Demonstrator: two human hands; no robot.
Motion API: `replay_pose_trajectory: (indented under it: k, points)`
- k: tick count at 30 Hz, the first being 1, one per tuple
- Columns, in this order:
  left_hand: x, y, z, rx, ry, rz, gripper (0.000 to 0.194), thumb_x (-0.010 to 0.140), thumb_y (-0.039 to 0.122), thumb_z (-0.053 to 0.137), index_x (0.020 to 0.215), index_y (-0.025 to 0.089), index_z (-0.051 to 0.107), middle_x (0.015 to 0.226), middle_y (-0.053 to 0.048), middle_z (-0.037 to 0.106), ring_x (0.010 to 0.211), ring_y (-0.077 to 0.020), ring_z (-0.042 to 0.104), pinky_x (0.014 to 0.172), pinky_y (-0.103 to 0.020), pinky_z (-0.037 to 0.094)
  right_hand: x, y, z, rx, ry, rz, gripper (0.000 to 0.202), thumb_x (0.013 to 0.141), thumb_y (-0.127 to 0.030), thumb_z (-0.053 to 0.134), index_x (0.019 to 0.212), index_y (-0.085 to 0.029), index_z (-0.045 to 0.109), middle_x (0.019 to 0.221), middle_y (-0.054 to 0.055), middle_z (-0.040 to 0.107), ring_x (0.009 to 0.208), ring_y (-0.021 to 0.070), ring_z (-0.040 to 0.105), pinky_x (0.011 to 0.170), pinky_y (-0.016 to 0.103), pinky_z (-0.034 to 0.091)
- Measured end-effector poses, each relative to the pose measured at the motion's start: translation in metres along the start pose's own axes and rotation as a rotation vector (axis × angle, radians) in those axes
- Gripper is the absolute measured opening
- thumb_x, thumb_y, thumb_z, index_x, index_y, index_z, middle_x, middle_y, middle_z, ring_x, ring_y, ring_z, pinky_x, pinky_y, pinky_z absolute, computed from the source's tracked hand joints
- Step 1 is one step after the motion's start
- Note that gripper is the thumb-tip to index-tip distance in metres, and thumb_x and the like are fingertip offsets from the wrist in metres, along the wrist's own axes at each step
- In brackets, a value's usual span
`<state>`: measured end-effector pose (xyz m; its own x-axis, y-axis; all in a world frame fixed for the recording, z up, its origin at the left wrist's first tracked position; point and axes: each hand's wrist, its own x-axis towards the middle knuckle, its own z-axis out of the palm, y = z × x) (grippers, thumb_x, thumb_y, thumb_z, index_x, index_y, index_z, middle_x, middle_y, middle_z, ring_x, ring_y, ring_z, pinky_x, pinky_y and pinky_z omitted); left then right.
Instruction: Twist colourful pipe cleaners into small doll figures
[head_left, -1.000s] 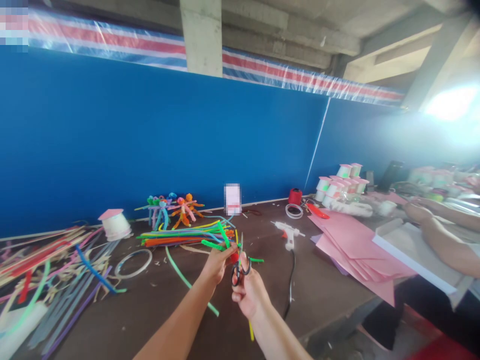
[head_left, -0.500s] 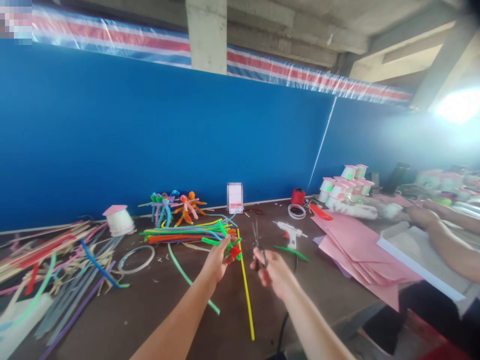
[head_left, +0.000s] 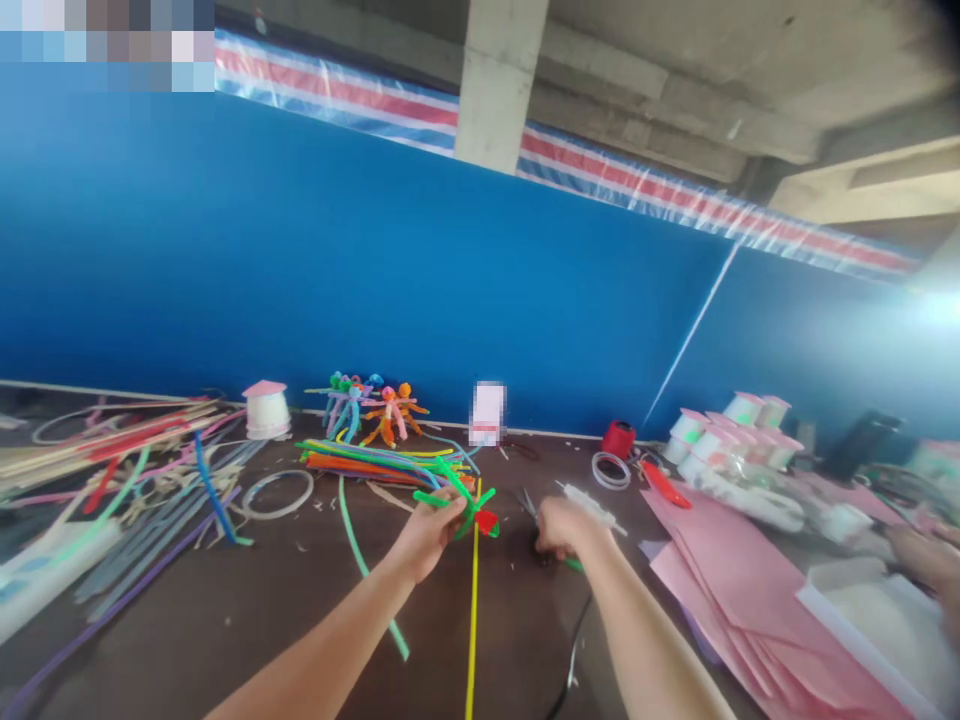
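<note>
1. Scissors [head_left: 529, 503] have been brought lower and closer to the glue gun [head_left: 592, 508] by the right hand [head_left: 564, 525] since the earlier frame; the camera view has also been turned.
2. At far left, the table [head_left: 225, 650] is covered by a loose pile of strips [head_left: 161, 540], and beside it a white ring [head_left: 251, 497] and a pink-topped cup [head_left: 268, 415] are seen.
3. Next, small colourful figures [head_left: 388, 415] are placed behind a bundle of pipe cleaners [head_left: 375, 465]; in front of it, a pale green pipe cleaner [head_left: 360, 555] is laid.
4. Near the middle, a green pipe-cleaner piece [head_left: 471, 513] with a red end is pinched by the fingers of the left hand [head_left: 431, 520], above a long yellow pipe cleaner [head_left: 472, 610].
5. Farther right, the scissor handles are mostly hidden by the curled right hand; whether they are gripped or released cannot be told. Part of the glue gun is also covered by this hand.
6. Beyond, pink sheets [head_left: 735, 580] are spread, with stacked cups [head_left: 735, 440] behind them; another person's hand [head_left: 926, 550] is partly shown at the edge.
</note>
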<state>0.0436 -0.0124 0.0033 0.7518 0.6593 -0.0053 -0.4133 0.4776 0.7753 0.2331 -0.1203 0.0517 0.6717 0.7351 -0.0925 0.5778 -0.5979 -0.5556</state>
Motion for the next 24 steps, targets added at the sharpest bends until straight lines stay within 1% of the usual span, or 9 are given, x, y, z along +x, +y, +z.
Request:
replay_pose_trajectory:
  k: [3,6,7,9,12,15,19,22,24]
  points:
    - [0.001,0.0,0.003,-0.033,0.063,0.031,0.022,0.057,0.023,0.074,0.073,0.015,0.062,0.064,0.001,0.061,0.056,-0.0072,0.055,0.054,-0.017,0.041,0.002,-0.01,-0.008,0.062,-0.063,-0.101,0.022,0.039,-0.01,0.075,0.046,-0.019,0.057,0.042,-0.001,0.056,0.046,0.0161,0.055,0.045,0.025,0.04]
    - [0.001,-0.001,0.006,-0.04,0.102,0.104,0.024,0.057,0.024,0.074,0.077,0.016,0.062,0.069,-0.001,0.063,0.06,-0.0086,0.056,0.055,-0.018,0.04,-0.01,-0.03,0.007,0.228,-0.075,-0.256,0.016,0.064,-0.03,0.064,0.078,-0.022,0.063,0.069,0.0,0.064,0.059,0.0127,0.058,0.05,0.021,0.041]
    - [0.001,-0.001,0.008,-0.033,0.11,0.131,0.024,0.058,0.025,0.073,0.077,0.016,0.062,0.07,-0.001,0.063,0.06,-0.0092,0.056,0.055,-0.018,0.04,-0.015,-0.037,0.017,0.467,-0.131,-0.324,0.02,0.07,-0.033,0.059,0.085,-0.021,0.062,0.074,0.002,0.064,0.061,0.0129,0.057,0.05,0.021,0.041]
    - [0.0,-0.002,0.009,0.005,0.122,0.158,0.023,0.058,0.025,0.072,0.077,0.016,0.063,0.069,-0.002,0.064,0.061,-0.011,0.057,0.056,-0.02,0.04,-0.024,-0.049,0.04,0.724,-0.219,-0.363,0.021,0.065,-0.034,0.064,0.077,-0.017,0.061,0.067,0.001,0.061,0.057,0.0123,0.055,0.048,0.02,0.04]
    - [0.001,-0.002,0.008,0.077,0.165,0.147,0.025,0.057,0.026,0.073,0.078,0.016,0.063,0.068,-0.002,0.064,0.058,-0.0118,0.055,0.053,-0.02,0.038,-0.028,-0.055,0.064,0.842,-0.126,-0.326,0.015,0.062,-0.028,0.066,0.066,-0.015,0.058,0.051,-0.003,0.053,0.044,0.0088,0.046,0.042,0.019,0.036]
    - [0.0,0.007,0.005,0.152,0.254,0.178,0.025,0.061,0.029,0.069,0.082,0.016,0.064,0.073,-0.004,0.064,0.057,-0.0125,0.054,0.049,-0.02,0.036,-0.02,-0.046,0.063,0.897,-0.116,-0.277,0.015,0.062,-0.028,0.064,0.063,-0.016,0.055,0.048,-0.005,0.048,0.04,0.0076,0.043,0.04,0.02,0.035]
    - [-0.007,0.031,0.011,0.318,0.351,0.501,0.035,0.061,0.028,0.067,0.094,0.018,0.063,0.09,-0.008,0.064,0.081,-0.0216,0.056,0.062,-0.025,0.042,-0.013,-0.028,0.047,0.859,-0.075,-0.239,0.018,0.058,-0.028,0.067,0.058,-0.016,0.053,0.042,-0.007,0.042,0.037,0.0068,0.04,0.039,0.019,0.035]
    - [-0.015,0.043,0.021,0.477,0.176,0.595,0.044,0.05,0.017,0.073,0.093,0.023,0.066,0.105,-0.009,0.061,0.104,-0.0271,0.047,0.082,-0.029,0.038,-0.017,-0.022,0.038,0.712,-0.116,-0.304,0.016,0.057,-0.027,0.068,0.063,-0.015,0.059,0.046,-0.005,0.048,0.041,0.0078,0.042,0.041,0.02,0.035]
    - [-0.018,0.042,0.026,0.582,-0.001,0.517,0.034,0.048,0.014,0.074,0.08,0.023,0.069,0.091,-0.009,0.065,0.096,-0.0269,0.052,0.082,-0.029,0.038,-0.022,-0.025,0.032,0.68,-0.127,-0.359,0.017,0.059,-0.028,0.068,0.069,-0.016,0.062,0.051,-0.004,0.052,0.045,0.009,0.045,0.044,0.02,0.038]
